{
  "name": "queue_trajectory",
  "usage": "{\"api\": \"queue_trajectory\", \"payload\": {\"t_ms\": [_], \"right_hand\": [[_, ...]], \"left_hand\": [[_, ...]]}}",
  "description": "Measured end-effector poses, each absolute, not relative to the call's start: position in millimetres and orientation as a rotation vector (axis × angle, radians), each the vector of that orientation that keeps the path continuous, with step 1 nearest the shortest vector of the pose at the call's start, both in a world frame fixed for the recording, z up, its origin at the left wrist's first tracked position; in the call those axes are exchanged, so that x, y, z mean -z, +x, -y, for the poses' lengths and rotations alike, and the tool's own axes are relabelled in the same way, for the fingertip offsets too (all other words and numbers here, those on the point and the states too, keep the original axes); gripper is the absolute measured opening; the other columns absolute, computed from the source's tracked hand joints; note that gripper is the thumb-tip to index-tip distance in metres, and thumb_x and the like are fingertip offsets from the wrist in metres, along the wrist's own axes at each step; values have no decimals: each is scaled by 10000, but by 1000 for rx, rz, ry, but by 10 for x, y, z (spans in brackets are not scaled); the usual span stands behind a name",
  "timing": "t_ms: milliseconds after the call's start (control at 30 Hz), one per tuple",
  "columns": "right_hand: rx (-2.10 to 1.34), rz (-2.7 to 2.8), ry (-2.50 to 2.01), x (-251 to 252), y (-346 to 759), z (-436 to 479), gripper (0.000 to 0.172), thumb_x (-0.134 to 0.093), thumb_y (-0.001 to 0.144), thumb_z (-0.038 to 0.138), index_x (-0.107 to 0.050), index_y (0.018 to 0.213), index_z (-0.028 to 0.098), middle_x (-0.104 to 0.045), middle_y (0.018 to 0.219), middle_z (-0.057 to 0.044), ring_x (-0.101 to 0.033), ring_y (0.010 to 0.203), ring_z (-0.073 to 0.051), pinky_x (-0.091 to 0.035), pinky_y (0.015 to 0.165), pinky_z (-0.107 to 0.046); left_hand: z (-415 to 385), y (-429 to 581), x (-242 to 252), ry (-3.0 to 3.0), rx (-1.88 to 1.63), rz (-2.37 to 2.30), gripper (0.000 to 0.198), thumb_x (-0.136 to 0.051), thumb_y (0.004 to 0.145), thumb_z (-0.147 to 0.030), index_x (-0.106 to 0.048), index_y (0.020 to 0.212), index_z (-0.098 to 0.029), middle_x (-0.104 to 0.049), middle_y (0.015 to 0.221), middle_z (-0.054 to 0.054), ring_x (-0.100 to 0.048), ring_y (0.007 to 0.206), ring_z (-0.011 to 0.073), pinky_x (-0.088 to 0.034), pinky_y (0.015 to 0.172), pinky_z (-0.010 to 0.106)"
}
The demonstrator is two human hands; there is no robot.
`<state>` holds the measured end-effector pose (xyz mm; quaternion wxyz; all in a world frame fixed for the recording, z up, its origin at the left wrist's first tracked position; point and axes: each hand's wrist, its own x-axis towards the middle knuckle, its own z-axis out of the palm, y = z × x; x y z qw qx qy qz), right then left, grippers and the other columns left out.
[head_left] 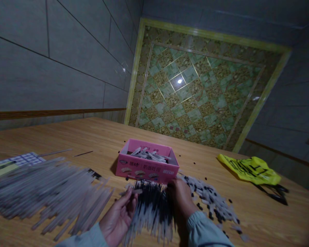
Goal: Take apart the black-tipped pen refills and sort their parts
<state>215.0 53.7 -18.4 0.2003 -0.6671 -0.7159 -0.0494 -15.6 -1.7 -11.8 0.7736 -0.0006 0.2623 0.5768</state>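
Observation:
My left hand [121, 212], palm up, pinches a short pale translucent piece [136, 191] between thumb and fingers. Between my hands lies a bundle of thin translucent sticks with black upper ends [154, 206]. My right hand [181, 195] is at the right edge of that bundle, just below the pink box; its fingers point down and whatever they hold is hidden. The pink box [146, 168] has no lid and contains many short pale pieces [150, 155]. Right of my right hand, small clear pieces and black bits [211, 195] are scattered on the wood.
Many long translucent tubes [41, 192] cover the left side of the wooden table [98, 133], by a checked cloth [28, 158] and a thin dark stick [83, 153]. On the right lie a yellow bag [249, 169] and a black strap [273, 195].

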Motion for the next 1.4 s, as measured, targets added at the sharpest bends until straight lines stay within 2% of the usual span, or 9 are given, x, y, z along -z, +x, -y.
{"api": "queue_trajectory", "payload": {"t_ms": [133,333,467,567,667,767,833,1000,1400], "right_hand": [[162,2025,-1910,179,2177,-599,161,-574,656,190,-718,728,195,-707,769,-96,-639,728,-239,-342,552,-263],[119,1994,-1919,206,2169,-567,197,-553,683,155,-698,818,165,-706,842,-129,-630,841,-251,-375,666,-283],[5,1901,-1904,198,2227,-540,223,-587,633,114,-687,831,128,-695,854,-161,-621,861,-282,-382,703,-310],[-131,1810,-1802,157,2241,-479,227,-596,617,114,-683,824,146,-695,822,-128,-618,843,-280,-390,703,-313],[-310,1695,-1625,130,2128,-340,194,-556,699,184,-660,858,145,-684,792,-88,-617,786,-237,-424,673,-296],[-532,1564,-1444,151,1892,-122,333,-471,825,320,-590,1050,105,-665,785,-82,-615,686,-184,-459,568,-261],[-883,1345,-1194,183,1725,29,414,-541,809,377,-557,1134,121,-653,758,-61,-589,590,-142,-442,484,-222],[-1423,838,-703,264,1502,235,336,-795,617,299,-671,881,133,-647,655,-24,-559,516,-77,-433,446,-159],[-1688,683,-622,404,1467,322,267,-769,665,314,-638,810,131,-690,677,-27,-623,497,-82,-500,444,-167]], "left_hand": [[16,-154,130,24,-1253,-587,162,-426,854,-10,-571,837,-80,-672,651,70,-662,505,109,-552,437,153],[50,-137,104,49,-1240,-599,133,-442,853,-22,-561,824,-74,-657,656,62,-653,501,96,-550,442,143],[46,-135,81,53,-1244,-624,126,-455,842,-9,-562,819,-72,-646,640,52,-648,495,92,-541,431,131],[44,-131,64,66,-1251,-625,127,-456,842,-9,-563,821,-73,-647,633,49,-646,487,90,-541,431,134],[54,-126,53,73,-1244,-638,136,-454,844,-10,-556,791,-81,-652,617,48,-639,464,86,-533,417,129],[56,-126,78,90,-1243,-629,135,-454,846,-15,-553,786,-85,-666,625,61,-645,470,92,-534,419,134],[46,-128,112,94,-1242,-616,129,-460,845,-19,-563,805,-86,-674,631,64,-654,484,100,-540,430,144],[28,-118,163,161,-1237,-640,127,-482,838,-31,-582,773,-74,-690,636,83,-648,477,96,-537,436,147],[78,-80,262,455,-1165,-703,124,-708,690,-143,-594,675,-96,-666,571,53,-630,483,116,-532,476,187]]}}
